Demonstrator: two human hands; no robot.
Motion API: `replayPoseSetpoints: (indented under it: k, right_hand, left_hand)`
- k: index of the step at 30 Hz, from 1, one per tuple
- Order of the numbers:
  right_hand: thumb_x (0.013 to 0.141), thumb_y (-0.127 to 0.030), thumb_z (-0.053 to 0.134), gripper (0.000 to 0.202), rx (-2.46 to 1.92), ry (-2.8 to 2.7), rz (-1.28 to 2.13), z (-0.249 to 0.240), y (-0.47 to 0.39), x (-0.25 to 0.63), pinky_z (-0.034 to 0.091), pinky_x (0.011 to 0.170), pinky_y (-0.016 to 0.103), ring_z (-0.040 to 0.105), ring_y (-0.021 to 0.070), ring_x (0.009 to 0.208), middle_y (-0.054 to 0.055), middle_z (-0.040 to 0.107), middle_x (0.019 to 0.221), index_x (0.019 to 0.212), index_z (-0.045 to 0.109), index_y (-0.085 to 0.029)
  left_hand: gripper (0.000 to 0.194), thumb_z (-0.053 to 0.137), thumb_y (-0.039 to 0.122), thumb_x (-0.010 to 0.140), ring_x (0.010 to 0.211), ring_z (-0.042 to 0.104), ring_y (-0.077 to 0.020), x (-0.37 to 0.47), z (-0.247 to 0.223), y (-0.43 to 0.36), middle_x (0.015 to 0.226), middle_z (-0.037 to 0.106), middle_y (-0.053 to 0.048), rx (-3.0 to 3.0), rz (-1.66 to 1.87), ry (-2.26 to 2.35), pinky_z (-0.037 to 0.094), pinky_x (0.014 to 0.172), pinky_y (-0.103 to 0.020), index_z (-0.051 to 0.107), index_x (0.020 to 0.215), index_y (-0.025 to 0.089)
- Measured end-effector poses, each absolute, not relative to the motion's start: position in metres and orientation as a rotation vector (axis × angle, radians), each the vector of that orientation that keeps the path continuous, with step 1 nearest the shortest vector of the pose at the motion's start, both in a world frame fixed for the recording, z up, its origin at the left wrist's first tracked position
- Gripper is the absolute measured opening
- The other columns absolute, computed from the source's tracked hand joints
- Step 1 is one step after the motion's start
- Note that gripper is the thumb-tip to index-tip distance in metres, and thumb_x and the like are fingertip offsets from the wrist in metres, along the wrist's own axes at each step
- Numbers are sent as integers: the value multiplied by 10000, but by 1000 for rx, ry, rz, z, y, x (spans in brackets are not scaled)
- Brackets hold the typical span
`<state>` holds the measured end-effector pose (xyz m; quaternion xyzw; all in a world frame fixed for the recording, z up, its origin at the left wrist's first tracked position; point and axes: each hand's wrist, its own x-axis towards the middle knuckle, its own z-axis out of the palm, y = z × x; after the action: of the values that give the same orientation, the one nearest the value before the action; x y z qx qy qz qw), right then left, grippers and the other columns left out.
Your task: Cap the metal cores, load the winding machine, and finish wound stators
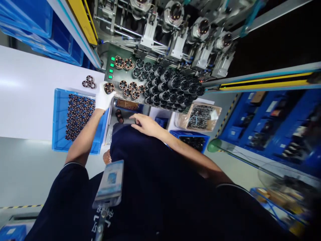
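My left hand [104, 97], in a white glove, closes its thumb and fingers round a copper-wound motor stator [109, 88] at the left end of the machine's worktop. Bare and with its fingers apart, my right hand [145, 125] hangs in front of my body below the worktop edge, holding nothing. Several wound stators [127, 92] lie just right of the gloved hand. Two more with loose wire ends [119, 62] sit farther back. Black unwound stator cores [164, 85] stand stacked across the right of the worktop.
A blue crate [55, 117] of wound stators stands left of my left arm, and three stators [89, 81] lie on the white table. Winding machine heads [174, 15] rise behind the worktop. To the right are a box of dark parts [200, 117] and a blue bin [205, 142].
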<state>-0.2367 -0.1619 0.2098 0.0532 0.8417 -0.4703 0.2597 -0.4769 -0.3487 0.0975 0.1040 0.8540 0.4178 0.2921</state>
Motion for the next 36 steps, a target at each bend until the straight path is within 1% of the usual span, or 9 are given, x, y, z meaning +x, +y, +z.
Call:
replayPoseSetpoints:
  k: [5, 9, 13, 20, 24, 28, 31, 33, 36]
  right_hand:
    - [1178, -334, 682, 318, 146, 2407, -1108, 201, -173, -315, 492, 1012, 401, 697, 278, 1043, 107, 791, 1126, 1437, 752, -164]
    - [1232, -365, 589, 368, 372, 2645, -772, 184, -166, -384, 477, 1146, 468, 742, 335, 1218, 176, 856, 1303, 1467, 775, -150]
    - [1229, -320, 535, 432, 510, 2811, -400, 147, -152, -454, 425, 1280, 573, 677, 402, 1450, 232, 817, 1524, 1558, 733, -122]
    - [1192, -199, 509, 358, 561, 2719, -189, 97, -140, -513, 369, 1317, 674, 723, 403, 1336, 241, 860, 1271, 1287, 826, -66]
    - [1262, -312, 450, 433, 414, 2857, -314, 122, -144, -486, 391, 1265, 640, 667, 398, 1347, 213, 853, 1343, 1380, 819, -120]
    - [1293, -487, 471, 456, 94, 2965, -510, 180, -144, -419, 428, 1181, 558, 636, 352, 1261, 137, 836, 1292, 1397, 827, -221]
    - [1250, -542, 596, 405, -254, 2955, -658, 223, -139, -357, 464, 1074, 501, 609, 335, 1201, 143, 768, 1284, 1310, 849, -231]
    - [1229, -507, 653, 347, -488, 2914, -742, 245, -134, -317, 480, 1041, 483, 598, 331, 1209, 159, 730, 1329, 1251, 848, -221]
    - [1231, -446, 663, 289, -692, 2913, -855, 270, -125, -265, 529, 1037, 485, 620, 321, 1225, 166, 732, 1354, 1238, 829, -209]
  left_hand:
    - [815, 926, 357, 953, 1636, 471, -461, -504, 53, -329, 1704, 629, -235, 449, 1014, 2343, 305, 1464, -684, 641, 1680, 123]
    - [838, 903, 345, 994, 1563, 565, -480, -495, 40, -335, 1626, 695, -244, 498, 884, 2457, 406, 1416, -650, 620, 1752, 126]
    - [670, 841, 338, 1064, 1499, 651, -462, -483, 37, -344, 1554, 771, -217, 483, 847, 2519, 504, 1356, -588, 699, 1692, 152]
    - [546, 786, 327, 1100, 1454, 701, -449, -468, 42, -327, 1543, 801, -190, 389, 879, 2543, 561, 1313, -597, 736, 1628, 194]
    - [702, 826, 292, 1057, 1529, 670, -484, -462, 43, -325, 1596, 735, -255, 353, 946, 2524, 536, 1355, -659, 654, 1723, 154]
    - [951, 962, 328, 919, 1589, 661, -442, -455, 68, -362, 1738, 637, -250, 234, 1393, 2329, 536, 1399, -644, 546, 1762, 192]
    - [1249, 1048, 536, 845, 1346, 822, -366, -433, 115, -399, 1826, 557, -258, 317, 1676, 1688, 714, 1174, -582, 348, 1857, 320]
    - [1436, 1133, 540, 755, 1249, 862, -356, -404, 155, -407, 1845, 528, -266, 446, 1586, 1414, 766, 1045, -551, 273, 1896, 393]
    - [1294, 1154, 471, 743, 1522, 748, -425, -350, 209, -382, 1789, 596, -241, 588, 1585, 1489, 666, 1277, -607, 458, 1818, 287]
